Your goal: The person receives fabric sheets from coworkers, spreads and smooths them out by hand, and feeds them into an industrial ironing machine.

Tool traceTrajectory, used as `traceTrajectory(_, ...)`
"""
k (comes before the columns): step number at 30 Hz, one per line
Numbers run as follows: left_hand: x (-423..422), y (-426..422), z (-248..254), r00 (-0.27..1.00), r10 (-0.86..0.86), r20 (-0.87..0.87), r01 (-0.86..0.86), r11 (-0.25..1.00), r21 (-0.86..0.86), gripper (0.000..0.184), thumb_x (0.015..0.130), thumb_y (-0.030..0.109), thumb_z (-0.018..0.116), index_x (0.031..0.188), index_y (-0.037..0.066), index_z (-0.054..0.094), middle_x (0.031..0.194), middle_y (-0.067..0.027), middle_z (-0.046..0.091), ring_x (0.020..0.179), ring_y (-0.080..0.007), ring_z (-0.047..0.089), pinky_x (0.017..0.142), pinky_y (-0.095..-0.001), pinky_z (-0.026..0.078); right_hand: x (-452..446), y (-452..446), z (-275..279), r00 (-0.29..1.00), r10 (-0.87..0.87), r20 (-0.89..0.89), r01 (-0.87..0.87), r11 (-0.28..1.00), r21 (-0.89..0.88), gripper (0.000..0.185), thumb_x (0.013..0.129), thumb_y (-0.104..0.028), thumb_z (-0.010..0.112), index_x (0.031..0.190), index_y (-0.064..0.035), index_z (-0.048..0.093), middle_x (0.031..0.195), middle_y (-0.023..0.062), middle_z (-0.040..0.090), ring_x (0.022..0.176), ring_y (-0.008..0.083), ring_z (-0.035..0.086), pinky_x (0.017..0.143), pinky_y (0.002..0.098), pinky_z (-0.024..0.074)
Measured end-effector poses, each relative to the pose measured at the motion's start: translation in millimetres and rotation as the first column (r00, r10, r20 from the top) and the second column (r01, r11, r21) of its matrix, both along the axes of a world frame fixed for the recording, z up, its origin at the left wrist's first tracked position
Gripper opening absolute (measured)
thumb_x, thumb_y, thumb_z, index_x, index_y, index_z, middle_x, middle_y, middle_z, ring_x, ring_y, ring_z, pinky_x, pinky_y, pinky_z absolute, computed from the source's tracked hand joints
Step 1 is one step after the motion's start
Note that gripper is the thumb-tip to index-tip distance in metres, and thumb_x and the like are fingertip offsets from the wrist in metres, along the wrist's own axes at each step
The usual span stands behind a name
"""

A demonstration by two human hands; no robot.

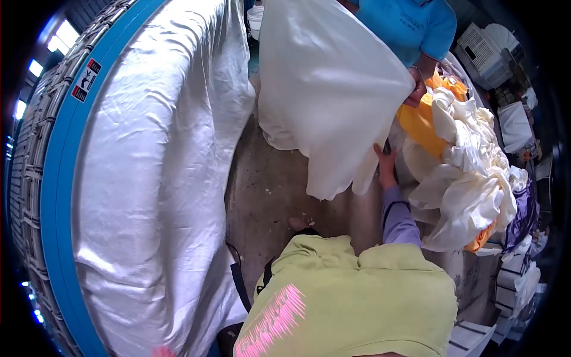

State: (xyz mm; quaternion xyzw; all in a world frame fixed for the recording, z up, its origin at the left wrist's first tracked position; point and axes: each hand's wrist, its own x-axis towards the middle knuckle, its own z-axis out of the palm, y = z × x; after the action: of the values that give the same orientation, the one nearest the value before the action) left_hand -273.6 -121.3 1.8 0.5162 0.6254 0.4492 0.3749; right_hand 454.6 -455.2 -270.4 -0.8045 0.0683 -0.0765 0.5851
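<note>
My right hand point(386, 163), in a purple-grey sleeve, reaches forward at the lower right edge of a hanging white cloth point(333, 95). Its thumb and fingers are apart, and the thumb lies close to or against the fabric. A co-worker's hand point(416, 88) grips the same cloth higher up at its right corner. Only a blurred bit of my left hand point(162, 352) shows at the bottom edge, over a long white sheet point(143, 178) draped at the left; its fingers cannot be made out.
A co-worker in a blue shirt point(404, 30) stands ahead. To the right is a heap of cream fabric point(470, 190) with yellow cloth point(425, 125). A blue machine frame point(59, 196) with a warning label point(87, 80) runs along the left. A white bucket point(255, 21) stands far back.
</note>
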Motion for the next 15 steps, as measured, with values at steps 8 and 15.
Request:
traceTrajectory(8,266.7,-3.4,-80.8,0.68,-0.671,0.297,0.726,0.559,-0.401,0.04,0.085,0.019,0.058,0.121,0.004,0.048,0.102,-0.0076,0.06,0.092,-0.0136,0.056,0.078,-0.0234,0.044,4.9,97.9,36.6,0.75,0.653,0.108,-0.653,0.704,0.28,0.067,0.081,-0.031,0.058,0.13,0.0039,0.031,0.132,0.0192,0.037,0.121,0.0258,0.036,0.101,0.034,0.0268)
traceTrajectory(15,365.3,-23.8,-54.3,0.448,-0.841,0.305,0.886,0.371,-0.278,0.039,0.084,0.013,0.059,0.119,0.001,0.048,0.105,-0.0084,0.059,0.096,-0.0155,0.056,0.086,-0.0267,0.043,-121.5,227.2,117.1,0.215,0.93,0.299,-0.884,0.315,-0.345,0.052,0.085,-0.033,0.048,0.123,0.0021,0.042,0.125,0.02,0.045,0.115,0.0274,0.045,0.096,0.0369,0.0342)
